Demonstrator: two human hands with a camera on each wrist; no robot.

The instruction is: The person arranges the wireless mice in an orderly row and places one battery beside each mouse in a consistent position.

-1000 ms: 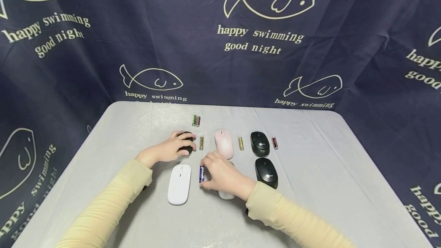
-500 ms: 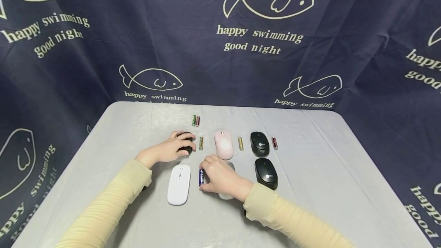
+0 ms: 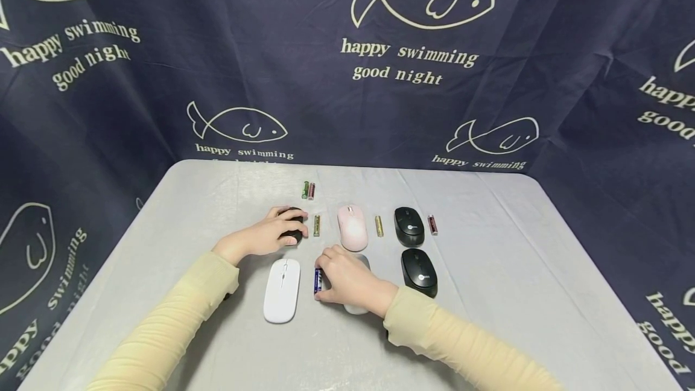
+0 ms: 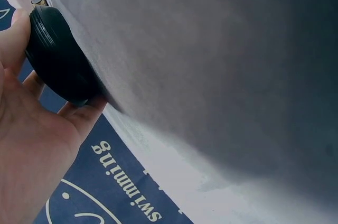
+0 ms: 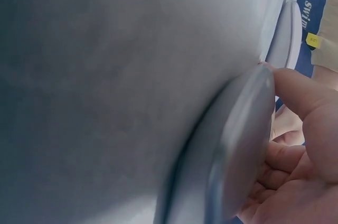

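My left hand (image 3: 263, 235) grips a black computer mouse (image 4: 58, 57) at the left of the table, thumb on one side and fingers on the other. Just right of that mouse lies a gold battery (image 3: 317, 225). Nearer the front, my right hand (image 3: 350, 276) holds a blue battery (image 3: 317, 281) endwise between thumb and fingertips, low over the tabletop. Under the right palm is a pale grey mouse (image 5: 245, 139), partly covered in the head view. To the left of the blue battery lies a white mouse (image 3: 282, 291).
Behind the right hand sits a pink mouse (image 3: 353, 228), with another gold battery (image 3: 379, 226) beside it. Two black mice, one farther back (image 3: 409, 226) and one nearer (image 3: 419, 271), stand at right by a dark red battery (image 3: 432, 225). Green (image 3: 305, 190) and red (image 3: 311, 191) batteries lie at the back.
My right hand has shifted slightly toward the front of the table with the blue battery, uncovering more of the pink and grey mice. The left hand stays on the black mouse.
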